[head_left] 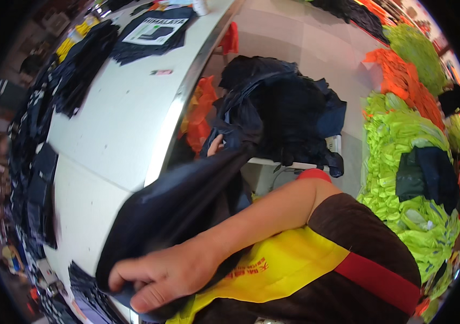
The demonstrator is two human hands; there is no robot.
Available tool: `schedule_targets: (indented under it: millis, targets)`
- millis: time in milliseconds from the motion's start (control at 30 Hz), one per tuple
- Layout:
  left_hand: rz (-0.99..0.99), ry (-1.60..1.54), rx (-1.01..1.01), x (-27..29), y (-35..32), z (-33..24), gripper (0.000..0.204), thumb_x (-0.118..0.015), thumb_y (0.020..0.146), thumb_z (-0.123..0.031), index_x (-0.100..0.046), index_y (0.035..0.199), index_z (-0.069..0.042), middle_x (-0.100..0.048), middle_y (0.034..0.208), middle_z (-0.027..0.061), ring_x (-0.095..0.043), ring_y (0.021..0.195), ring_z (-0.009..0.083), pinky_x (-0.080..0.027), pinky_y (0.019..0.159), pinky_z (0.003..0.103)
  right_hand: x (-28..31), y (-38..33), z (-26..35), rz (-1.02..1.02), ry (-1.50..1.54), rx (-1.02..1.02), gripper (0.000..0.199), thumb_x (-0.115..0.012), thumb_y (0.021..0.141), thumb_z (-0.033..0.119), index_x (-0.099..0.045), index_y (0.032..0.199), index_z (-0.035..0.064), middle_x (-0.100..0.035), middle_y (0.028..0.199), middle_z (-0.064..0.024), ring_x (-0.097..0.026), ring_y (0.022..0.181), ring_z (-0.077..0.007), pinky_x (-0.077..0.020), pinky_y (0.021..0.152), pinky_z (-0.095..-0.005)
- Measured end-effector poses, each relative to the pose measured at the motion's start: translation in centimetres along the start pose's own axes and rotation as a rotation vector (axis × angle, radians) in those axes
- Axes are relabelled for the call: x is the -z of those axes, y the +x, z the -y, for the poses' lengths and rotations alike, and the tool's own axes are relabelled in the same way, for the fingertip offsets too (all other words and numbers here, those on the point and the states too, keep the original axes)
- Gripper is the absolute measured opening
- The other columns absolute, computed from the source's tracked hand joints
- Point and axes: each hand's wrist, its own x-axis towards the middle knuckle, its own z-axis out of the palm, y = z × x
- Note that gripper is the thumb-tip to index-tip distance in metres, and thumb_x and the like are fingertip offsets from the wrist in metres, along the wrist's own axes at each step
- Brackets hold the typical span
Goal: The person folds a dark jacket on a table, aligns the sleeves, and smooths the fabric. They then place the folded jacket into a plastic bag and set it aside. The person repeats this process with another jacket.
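A dark navy garment (178, 200) stretches from the heap in front of me down toward the lower left, its near part smeared by motion. My right hand (170, 275) grips its near end, fingers curled into the cloth, with the bare forearm crossing in front of my body. Farther off, some fingers of my left hand (216, 144) show at the garment's far end, closed on the cloth; the rest of that hand and its arm are hidden behind the fabric. Right beside those fingers, a heap of dark garments (289, 108) lies on a pale-edged support.
A long white table (100, 135) runs along my left, bearing dark folded clothes (87, 65) and a printed sheet (157, 31). Orange cloth (200, 110) hangs beside its edge. On the right lie piles of lime-yellow garments (397, 140) and orange garments (402, 75). A red rounded object (313, 174) shows beyond my forearm.
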Motion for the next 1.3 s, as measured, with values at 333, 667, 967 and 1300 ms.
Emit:
schedule_targets:
  millis: [333, 667, 967, 1300]
  targets:
    - [-0.381, -0.069, 0.451, 6.1, -22.9, 0.3, 0.056, -0.069, 0.075, -0.022, -0.044, 0.121, -0.001, -0.045, 0.121, 0.0192, -0.042, 0.109, 0.0316, -0.035, 0.094, 0.045, 3.6, -9.8, -10.0, -0.365, -0.916, -0.199, 0.086, -0.083, 0.060, 0.025, -0.042, 0.132, 0.0037, -0.051, 0.124, -0.0179, -0.049, 0.117, -0.0330, -0.0380, 0.101, -0.0363]
    - [-0.861, 0.215, 0.681, 14.3, -36.8, 1.1, 0.041, -0.067, 0.076, -0.016, -0.050, 0.110, 0.000, -0.051, 0.111, 0.0173, -0.049, 0.096, 0.0277, -0.041, 0.087, 0.042, 3.2, 2.9, -3.1, -0.313, -0.861, -0.069, 0.016, -0.062, 0.081, 0.005, -0.058, 0.096, 0.0019, -0.059, 0.085, -0.0067, -0.057, 0.084, -0.0134, -0.0449, 0.078, -0.0263]
    - [-0.916, 0.419, 0.722, 6.2, -41.3, 0.2, 0.027, -0.064, 0.077, -0.011, -0.056, 0.100, 0.000, -0.057, 0.102, 0.0155, -0.055, 0.084, 0.0241, -0.046, 0.081, 0.039, 2.7, 4.3, -5.7, 0.754, -0.649, -0.668, 0.064, -0.075, 0.073, 0.025, -0.048, 0.126, 0.0014, -0.052, 0.125, -0.0158, -0.049, 0.114, -0.0243, -0.0361, 0.099, -0.0344]
    - [-0.859, 0.378, 0.860, 2.1, -44.0, -0.4, 0.013, -0.062, 0.078, -0.005, -0.062, 0.089, 0.001, -0.063, 0.091, 0.0135, -0.062, 0.071, 0.0203, -0.052, 0.075, 0.036, 1.5, 5.3, 4.3, 0.608, -0.741, -0.360, 0.033, -0.070, 0.075, 0.013, -0.059, 0.102, -0.0015, -0.064, 0.091, -0.0130, -0.064, 0.083, -0.0239, -0.0490, 0.073, -0.0308]
